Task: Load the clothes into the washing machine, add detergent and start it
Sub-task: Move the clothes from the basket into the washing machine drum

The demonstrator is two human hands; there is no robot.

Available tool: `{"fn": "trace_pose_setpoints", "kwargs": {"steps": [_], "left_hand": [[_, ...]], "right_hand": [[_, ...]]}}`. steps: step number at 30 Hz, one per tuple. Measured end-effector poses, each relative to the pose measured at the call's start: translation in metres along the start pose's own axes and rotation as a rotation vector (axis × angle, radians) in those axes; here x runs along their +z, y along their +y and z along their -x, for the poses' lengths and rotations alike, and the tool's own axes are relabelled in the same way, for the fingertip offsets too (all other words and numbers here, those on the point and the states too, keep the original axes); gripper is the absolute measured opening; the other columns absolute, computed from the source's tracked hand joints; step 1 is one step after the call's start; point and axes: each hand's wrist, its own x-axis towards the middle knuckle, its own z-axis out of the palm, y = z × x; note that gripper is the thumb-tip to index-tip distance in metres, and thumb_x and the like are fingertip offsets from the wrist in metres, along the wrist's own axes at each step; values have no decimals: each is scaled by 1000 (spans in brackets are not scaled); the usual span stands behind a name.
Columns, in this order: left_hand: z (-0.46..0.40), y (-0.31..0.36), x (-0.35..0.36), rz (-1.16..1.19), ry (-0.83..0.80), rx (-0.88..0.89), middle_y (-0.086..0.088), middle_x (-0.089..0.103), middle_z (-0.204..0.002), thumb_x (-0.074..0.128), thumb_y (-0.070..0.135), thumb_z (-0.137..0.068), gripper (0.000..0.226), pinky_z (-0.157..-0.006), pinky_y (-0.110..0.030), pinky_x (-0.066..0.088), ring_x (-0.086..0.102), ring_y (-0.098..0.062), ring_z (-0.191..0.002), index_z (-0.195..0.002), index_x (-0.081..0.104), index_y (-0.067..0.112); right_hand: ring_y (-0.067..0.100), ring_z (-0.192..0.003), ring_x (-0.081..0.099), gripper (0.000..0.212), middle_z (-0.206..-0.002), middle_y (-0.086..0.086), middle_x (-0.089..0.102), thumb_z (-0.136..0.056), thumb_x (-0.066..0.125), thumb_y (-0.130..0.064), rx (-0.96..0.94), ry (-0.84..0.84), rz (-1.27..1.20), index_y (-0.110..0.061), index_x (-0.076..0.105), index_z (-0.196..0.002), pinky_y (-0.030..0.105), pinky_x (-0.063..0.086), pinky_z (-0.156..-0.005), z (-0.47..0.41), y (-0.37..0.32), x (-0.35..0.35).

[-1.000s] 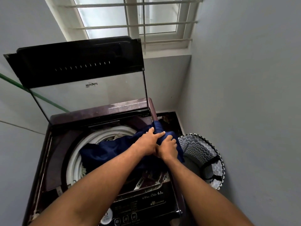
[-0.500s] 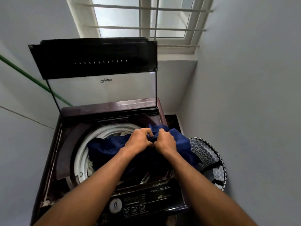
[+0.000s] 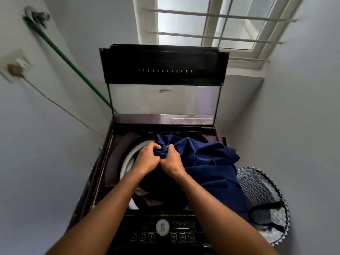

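A dark top-loading washing machine (image 3: 103,162) stands in front of me with its lid (image 3: 163,65) raised. A large navy blue garment (image 3: 207,162) lies bunched over the drum opening and spills over the machine's right side. My left hand (image 3: 147,159) and my right hand (image 3: 171,160) sit side by side above the drum, both gripping a fold of the blue cloth. The white drum rim (image 3: 127,161) shows to the left of my hands. Some pale clothes lie low in the drum. The control panel (image 3: 163,230) with its buttons is at the near edge.
A laundry basket (image 3: 261,197) with a zigzag pattern and black handles stands on the floor at the right of the machine. Grey walls close in on both sides. A green hose (image 3: 73,67) and a wall socket (image 3: 16,67) are on the left; a barred window (image 3: 211,23) is behind.
My view has swung so the machine sits more central. My hands moved left over the drum with the blue garment, and my left hand went from lying flat to gripping the cloth.
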Motion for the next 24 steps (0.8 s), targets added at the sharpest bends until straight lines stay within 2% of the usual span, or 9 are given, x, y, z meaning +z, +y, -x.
{"fn": "trace_pose_setpoints", "kwargs": {"steps": [2, 5, 7, 10, 13, 15, 17, 20, 24], "left_hand": [[3, -13, 4, -114, -89, -45, -11, 60, -130, 60, 1, -79, 48, -102, -29, 40, 56, -26, -122, -125, 61, 13], [11, -30, 17, -146, -156, -43, -10, 50, -136, 61, 3, -82, 49, -102, -19, 33, 52, -22, -125, -129, 61, 15], [13, -34, 27, -141, -194, -9, -5, 48, -136, 62, 7, -84, 45, -99, -14, 31, 52, -18, -124, -127, 62, 18], [11, -29, 41, -158, -196, 60, -1, 50, -131, 61, 27, -94, 31, -104, -20, 32, 49, -15, -125, -124, 64, 23], [6, -11, 54, -234, -139, 95, 2, 51, -128, 50, 46, -98, 31, -107, -41, 37, 46, -18, -125, -122, 63, 31], [4, 5, 63, -283, -133, 147, 2, 52, -128, 45, 47, -99, 32, -106, -45, 37, 47, -19, -124, -122, 62, 33], [1, 24, 73, -211, -173, 219, 0, 55, -126, 48, 43, -95, 32, -106, -44, 39, 50, -20, -123, -121, 63, 31], [2, 48, 93, -124, -268, 318, -1, 55, -125, 59, 26, -93, 31, -109, -34, 39, 53, -17, -120, -124, 63, 25], [6, 77, 122, -162, -343, 414, 3, 53, -132, 61, 16, -93, 38, -109, -26, 38, 51, -12, -123, -131, 59, 22]], "right_hand": [[28, -112, 58, 45, -121, 12, 59, -84, 65, -19, 46, -92, 82, -6, 50, -124, 28, 43, -82, -4, 11, 15], [31, -129, 51, 72, -142, 17, 51, -84, 69, -25, 150, -269, 199, -4, 38, -146, 28, 42, -96, -5, 30, 26], [31, -129, 51, 68, -143, 17, 50, -89, 62, -23, 167, -302, 224, -6, 34, -149, 30, 42, -98, -3, 38, 24], [30, -120, 57, 45, -131, 16, 60, -94, 52, -17, 111, -190, 197, -5, 47, -136, 31, 45, -91, -3, 46, 10], [27, -111, 61, 37, -117, 11, 66, -87, 60, -14, 52, -12, 132, -10, 58, -124, 32, 48, -89, -4, 48, -15], [28, -110, 58, 36, -114, 9, 63, -84, 62, -16, -11, 116, 198, -13, 60, -120, 38, 48, -92, -4, 51, -34], [30, -116, 49, 37, -121, 8, 55, -85, 62, -22, -48, 237, 406, -17, 58, -122, 44, 44, -94, -2, 58, -55], [33, -134, 31, 60, -143, 11, 39, -84, 68, -34, 54, 379, 620, -21, 45, -138, 52, 33, -103, 4, 74, -82], [39, -147, 9, 106, -161, 16, 4, -74, 77, -47, 354, 353, 478, -24, 12, -155, 69, 23, -108, 10, 106, -113]]}}
